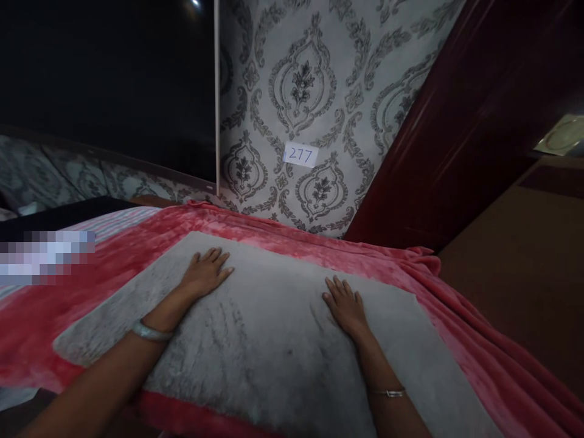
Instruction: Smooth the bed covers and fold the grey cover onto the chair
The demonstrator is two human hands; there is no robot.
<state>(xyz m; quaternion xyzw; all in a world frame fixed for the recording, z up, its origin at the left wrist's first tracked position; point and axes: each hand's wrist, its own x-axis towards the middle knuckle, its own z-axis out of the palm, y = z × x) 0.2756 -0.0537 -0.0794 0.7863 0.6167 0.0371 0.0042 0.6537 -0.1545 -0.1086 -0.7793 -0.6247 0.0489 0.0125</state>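
A grey plush mat (283, 340) lies spread over a red fleece blanket (132, 267), its pile darker and ruffled toward the left and front. My left hand (205, 275) rests flat on the mat's far left part, fingers spread, with a pale bangle on the wrist. Farther right, my right hand (347, 304) also lies flat on the mat with its fingers apart; a thin metal bracelet circles that wrist. Neither hand grips anything. The mat's near right side runs out of the frame, and my forearms cover parts of it.
A large dark screen (109, 85) stands at the back left. Patterned wallpaper (303, 91) behind carries a paper label (301, 154) reading 277. A dark red glossy panel (424, 134) rises at the right. Striped cloth (123, 219) shows beside the blanket at left.
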